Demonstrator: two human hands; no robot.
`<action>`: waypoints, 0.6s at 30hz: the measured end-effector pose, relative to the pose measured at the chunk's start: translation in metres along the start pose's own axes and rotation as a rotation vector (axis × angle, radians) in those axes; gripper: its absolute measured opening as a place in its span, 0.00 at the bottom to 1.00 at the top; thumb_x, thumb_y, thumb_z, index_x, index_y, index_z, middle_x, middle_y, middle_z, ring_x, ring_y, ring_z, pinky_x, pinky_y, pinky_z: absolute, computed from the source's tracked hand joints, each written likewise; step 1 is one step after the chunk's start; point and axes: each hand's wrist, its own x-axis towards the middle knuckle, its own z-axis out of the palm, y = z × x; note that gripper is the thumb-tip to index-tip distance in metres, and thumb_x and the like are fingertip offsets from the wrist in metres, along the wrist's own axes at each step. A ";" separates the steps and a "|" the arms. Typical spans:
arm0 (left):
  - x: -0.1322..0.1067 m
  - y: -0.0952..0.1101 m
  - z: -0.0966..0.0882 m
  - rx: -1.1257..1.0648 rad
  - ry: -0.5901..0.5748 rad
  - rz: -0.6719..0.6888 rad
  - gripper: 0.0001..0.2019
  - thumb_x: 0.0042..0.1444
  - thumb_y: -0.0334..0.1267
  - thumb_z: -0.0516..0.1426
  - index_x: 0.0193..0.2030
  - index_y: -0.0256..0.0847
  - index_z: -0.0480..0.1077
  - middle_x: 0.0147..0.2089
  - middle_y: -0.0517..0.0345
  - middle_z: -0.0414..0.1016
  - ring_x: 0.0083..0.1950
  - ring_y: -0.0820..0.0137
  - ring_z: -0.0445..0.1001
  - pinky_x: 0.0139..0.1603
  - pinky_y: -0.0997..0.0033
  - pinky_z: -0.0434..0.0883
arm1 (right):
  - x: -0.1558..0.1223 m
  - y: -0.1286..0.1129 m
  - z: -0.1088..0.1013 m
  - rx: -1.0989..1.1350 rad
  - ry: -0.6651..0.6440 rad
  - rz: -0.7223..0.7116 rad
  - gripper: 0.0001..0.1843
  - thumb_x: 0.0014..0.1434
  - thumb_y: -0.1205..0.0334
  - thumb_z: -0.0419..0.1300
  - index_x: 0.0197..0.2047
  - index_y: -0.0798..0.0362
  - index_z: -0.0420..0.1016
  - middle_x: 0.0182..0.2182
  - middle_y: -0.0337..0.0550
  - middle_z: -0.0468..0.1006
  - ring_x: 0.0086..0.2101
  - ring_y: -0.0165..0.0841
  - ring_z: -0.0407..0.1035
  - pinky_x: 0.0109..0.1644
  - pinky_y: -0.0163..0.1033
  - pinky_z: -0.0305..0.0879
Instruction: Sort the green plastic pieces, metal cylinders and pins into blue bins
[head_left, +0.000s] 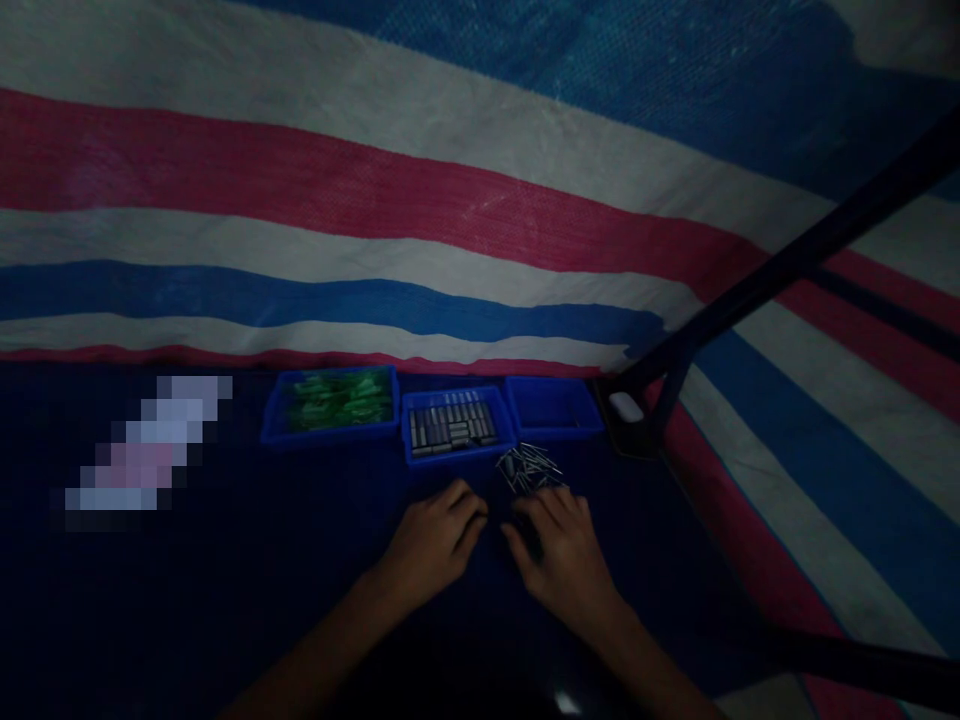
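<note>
My left hand (pixel 439 540) rests knuckles-up on the dark blue table, its fingers curled in; what they hold, if anything, is hidden. My right hand (pixel 559 550) lies beside it, fingers bent, fingertips at the near edge of a loose pile of thin metal pins (pixel 529 466). Behind the hands stand three blue trays in a row: the left tray (pixel 274 432) holds green plastic parts, the middle tray (pixel 409 455) holds rows of small grey metal cylinders, and the right tray (pixel 555 408) looks bare inside.
A red, white and blue striped tarp (pixel 450 200) hangs behind and to the right of the table. A dark metal bar (pixel 787 265) slants up from a bracket at the table's back right corner (pixel 626 415). A blurred-out patch (pixel 150 450) lies at the left.
</note>
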 end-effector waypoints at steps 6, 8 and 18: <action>0.002 0.003 -0.003 0.024 -0.004 -0.017 0.09 0.61 0.35 0.46 0.41 0.43 0.66 0.41 0.60 0.68 0.39 0.73 0.71 0.40 0.71 0.68 | -0.021 0.008 0.020 0.005 -0.064 0.047 0.07 0.58 0.69 0.52 0.38 0.53 0.70 0.34 0.44 0.71 0.36 0.36 0.62 0.41 0.42 0.57; 0.002 0.004 -0.003 0.035 -0.004 -0.030 0.09 0.61 0.35 0.46 0.42 0.44 0.66 0.40 0.60 0.68 0.39 0.73 0.71 0.39 0.71 0.68 | -0.016 0.013 0.021 0.082 -0.055 -0.008 0.10 0.58 0.72 0.50 0.41 0.53 0.69 0.34 0.44 0.71 0.37 0.34 0.62 0.42 0.41 0.58; 0.004 0.003 0.001 0.069 0.006 -0.037 0.10 0.60 0.36 0.45 0.42 0.44 0.66 0.41 0.60 0.67 0.37 0.72 0.71 0.37 0.71 0.69 | 0.092 0.012 -0.014 0.028 -0.116 -0.389 0.18 0.53 0.74 0.53 0.45 0.50 0.73 0.34 0.44 0.71 0.39 0.36 0.58 0.38 0.39 0.51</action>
